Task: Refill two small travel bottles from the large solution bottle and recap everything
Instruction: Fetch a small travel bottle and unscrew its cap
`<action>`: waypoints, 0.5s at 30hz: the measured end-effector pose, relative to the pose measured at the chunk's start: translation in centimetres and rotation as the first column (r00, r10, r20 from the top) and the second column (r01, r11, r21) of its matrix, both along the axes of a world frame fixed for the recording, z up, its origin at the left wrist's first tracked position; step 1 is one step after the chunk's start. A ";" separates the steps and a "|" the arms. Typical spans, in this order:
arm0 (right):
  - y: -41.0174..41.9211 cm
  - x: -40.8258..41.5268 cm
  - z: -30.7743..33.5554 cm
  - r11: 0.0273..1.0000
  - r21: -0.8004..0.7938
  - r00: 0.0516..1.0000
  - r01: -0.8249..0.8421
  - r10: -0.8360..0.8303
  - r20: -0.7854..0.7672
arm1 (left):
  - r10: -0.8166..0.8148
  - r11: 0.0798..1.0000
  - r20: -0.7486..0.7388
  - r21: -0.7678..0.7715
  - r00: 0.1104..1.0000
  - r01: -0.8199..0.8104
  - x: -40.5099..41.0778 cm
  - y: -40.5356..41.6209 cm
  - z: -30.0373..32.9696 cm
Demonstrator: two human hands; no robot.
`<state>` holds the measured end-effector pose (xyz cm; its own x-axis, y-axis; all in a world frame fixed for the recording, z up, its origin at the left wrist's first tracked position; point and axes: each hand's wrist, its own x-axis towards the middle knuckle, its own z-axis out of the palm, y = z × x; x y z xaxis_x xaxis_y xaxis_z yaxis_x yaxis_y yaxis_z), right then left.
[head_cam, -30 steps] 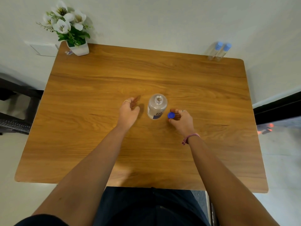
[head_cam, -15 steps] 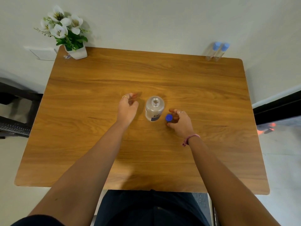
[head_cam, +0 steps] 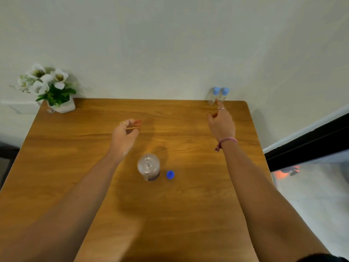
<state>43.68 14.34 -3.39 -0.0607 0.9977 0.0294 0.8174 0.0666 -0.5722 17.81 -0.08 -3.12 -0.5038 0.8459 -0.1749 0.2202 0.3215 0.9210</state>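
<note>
The large clear solution bottle (head_cam: 149, 166) stands uncapped in the middle of the wooden table (head_cam: 94, 167). Its blue cap (head_cam: 170, 174) lies on the wood just to its right. Two small travel bottles (head_cam: 217, 95) with light blue caps stand side by side at the far right corner against the wall. My right hand (head_cam: 221, 122) is stretched toward them, fingers loose, fingertips just short of the nearer one and holding nothing. My left hand (head_cam: 125, 134) hovers beyond the large bottle, fingers loosely curled and empty.
A white pot of white flowers (head_cam: 54, 91) sits on the far left corner. The wall runs along the table's far edge. Beyond the table's right edge are a dark frame (head_cam: 306, 142) and the floor.
My right hand has let go of the blue cap, left it beside the large bottle and reached to the far right corner. My left hand moved forward. The camera tilted up.
</note>
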 end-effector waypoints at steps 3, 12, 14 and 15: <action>3.1 0.1 -0.1 0.999 -0.010 0.998 0.033 -0.032 0.062 | -0.025 1.000 0.032 0.001 0.999 0.025 0.3 1.5 0.3; 9.2 0.6 -2.2 1.000 -0.006 0.976 0.025 -0.023 0.217 | -0.099 0.994 0.002 -0.046 0.995 0.099 0.7 5.4 -0.2; 10.0 0.7 -2.8 1.000 -0.004 0.968 -0.002 0.003 0.252 | -0.109 0.993 -0.001 -0.052 0.994 0.109 1.0 6.0 -0.3; 10.4 0.7 -3.1 1.000 -0.002 0.962 -0.014 0.014 0.271 | -0.111 0.992 0.001 -0.054 0.994 0.111 1.0 6.3 -0.4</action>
<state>44.37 24.73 -6.46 -0.0807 0.9967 0.0100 0.9409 0.0795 -0.3291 18.84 6.27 -3.50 -0.4073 0.8861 -0.2213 0.2590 0.3444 0.9024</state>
